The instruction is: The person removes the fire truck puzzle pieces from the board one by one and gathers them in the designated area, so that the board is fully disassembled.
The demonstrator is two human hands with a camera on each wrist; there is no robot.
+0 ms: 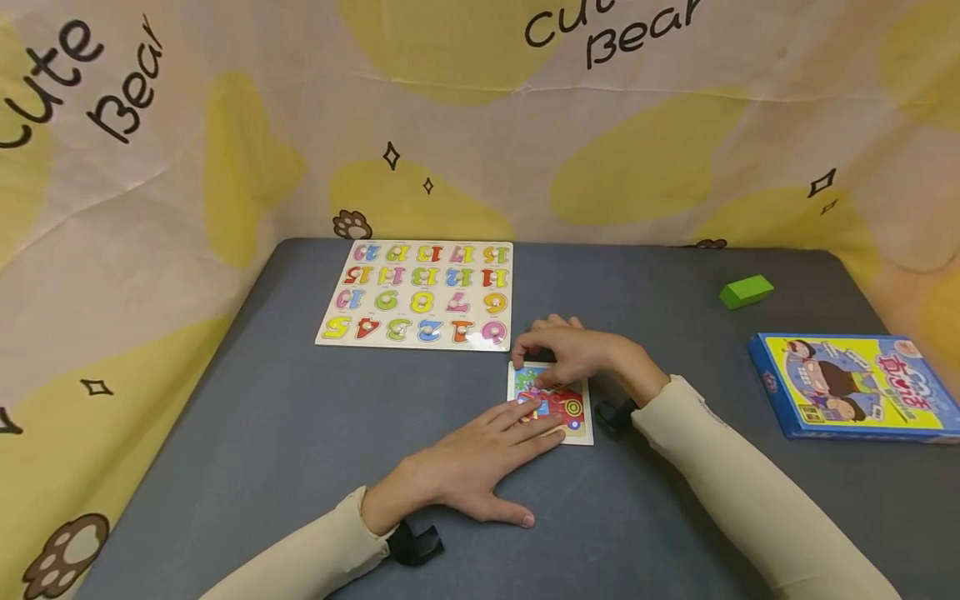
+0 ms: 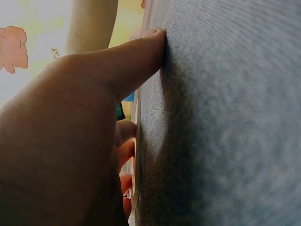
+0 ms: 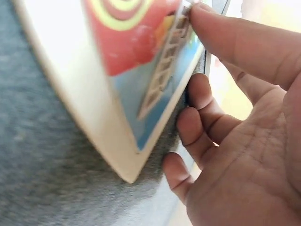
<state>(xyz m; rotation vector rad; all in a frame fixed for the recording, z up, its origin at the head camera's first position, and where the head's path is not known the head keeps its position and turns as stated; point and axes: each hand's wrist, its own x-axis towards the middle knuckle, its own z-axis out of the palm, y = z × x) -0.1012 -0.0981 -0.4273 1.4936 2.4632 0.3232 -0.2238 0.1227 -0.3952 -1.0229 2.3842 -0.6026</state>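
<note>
A small picture puzzle board (image 1: 576,429) with a pale border lies flat on the dark grey table. Its picture is red and blue, with a ladder (image 3: 162,70) and yellow rings visible in the right wrist view. My left hand (image 1: 476,462) rests its outstretched fingers on the board's near left part, thumb spread out to the table. At the far edge, my right hand (image 1: 573,348) grips the board with bent fingers, its thumb on the picture. The right index fingertip reaches the far left corner. Both hands cover part of the picture.
Behind and left lies a number peg board (image 1: 412,292) with colourful numerals. To the right are a green block (image 1: 747,292) and a blue-and-yellow box (image 1: 855,387). Patterned cloth (image 1: 450,125) hangs along the table's back and sides.
</note>
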